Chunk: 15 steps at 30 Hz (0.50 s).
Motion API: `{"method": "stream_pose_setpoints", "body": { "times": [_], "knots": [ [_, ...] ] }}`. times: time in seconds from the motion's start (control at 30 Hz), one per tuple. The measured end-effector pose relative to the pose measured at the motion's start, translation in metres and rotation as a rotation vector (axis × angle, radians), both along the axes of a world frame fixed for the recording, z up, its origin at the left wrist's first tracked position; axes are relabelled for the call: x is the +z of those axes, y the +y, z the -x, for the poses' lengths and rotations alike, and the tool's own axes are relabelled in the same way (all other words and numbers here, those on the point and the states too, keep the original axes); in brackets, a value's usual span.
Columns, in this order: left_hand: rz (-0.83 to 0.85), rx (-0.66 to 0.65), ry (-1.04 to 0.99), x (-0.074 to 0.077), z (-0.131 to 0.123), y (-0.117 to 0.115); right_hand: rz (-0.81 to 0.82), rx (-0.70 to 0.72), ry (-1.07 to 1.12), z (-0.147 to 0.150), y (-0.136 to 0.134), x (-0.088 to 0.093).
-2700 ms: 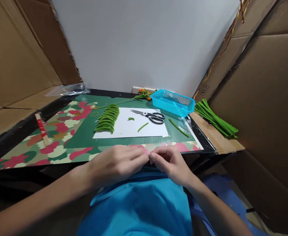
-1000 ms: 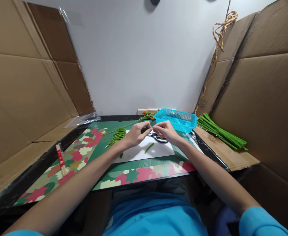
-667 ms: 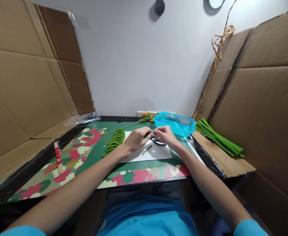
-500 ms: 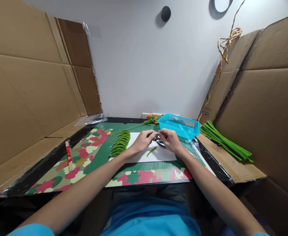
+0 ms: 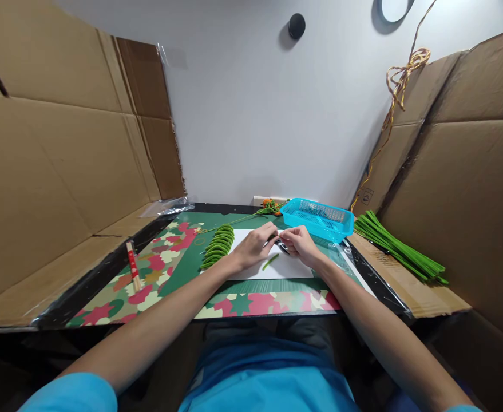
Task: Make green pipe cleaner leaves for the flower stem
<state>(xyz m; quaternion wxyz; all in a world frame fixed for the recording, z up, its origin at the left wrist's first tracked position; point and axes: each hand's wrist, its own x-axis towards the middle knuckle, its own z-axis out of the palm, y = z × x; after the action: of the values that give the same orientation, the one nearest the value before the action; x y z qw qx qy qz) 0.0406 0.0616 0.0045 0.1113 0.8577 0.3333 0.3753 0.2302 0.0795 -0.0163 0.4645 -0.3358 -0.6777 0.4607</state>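
Observation:
My left hand (image 5: pixel 256 246) is closed, its fingertips pinching a short piece of green pipe cleaner that the fingers mostly cover. Close beside it, my right hand (image 5: pixel 299 242) is also closed, thumb and forefinger pressed together at the same small piece. Both hands are over a white sheet of paper (image 5: pixel 292 272). Partly hidden behind my right hand lie scissors with black handles (image 5: pixel 282 246). One short green pipe cleaner piece (image 5: pixel 270 262) rests loose on the paper below the hands. To the left is a row of bent green pipe cleaner shapes (image 5: pixel 218 246).
A blue plastic basket (image 5: pixel 349 224) stands at the back right, beside orange flowers on a green stem (image 5: pixel 269 207). Long green pipe cleaners (image 5: pixel 399 247) lie on cardboard at right. Chopsticks in a red wrapper (image 5: pixel 133 266) lie at left. Cardboard walls (image 5: pixel 62 154) flank the table.
The whole view has shifted slightly, so things appear a little farther right. My fingers have changed position around the small green piece, and my left fingers now curl over it more.

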Motion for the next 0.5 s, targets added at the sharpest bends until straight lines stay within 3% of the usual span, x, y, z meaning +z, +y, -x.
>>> {"method": "stream_pose_setpoints", "body": {
  "times": [0.1,0.2,0.5],
  "knots": [
    [-0.067,0.016,0.067,-0.002,-0.001,-0.001,0.014,-0.005,0.019,0.001,-0.002,0.0],
    [-0.017,0.053,-0.053,-0.002,-0.003,-0.002,-0.039,-0.032,0.0,0.0,-0.003,0.001],
    [0.365,0.004,-0.306,-0.013,-0.007,0.0,-0.311,-0.18,-0.146,-0.005,-0.008,0.004]
  ]
}}
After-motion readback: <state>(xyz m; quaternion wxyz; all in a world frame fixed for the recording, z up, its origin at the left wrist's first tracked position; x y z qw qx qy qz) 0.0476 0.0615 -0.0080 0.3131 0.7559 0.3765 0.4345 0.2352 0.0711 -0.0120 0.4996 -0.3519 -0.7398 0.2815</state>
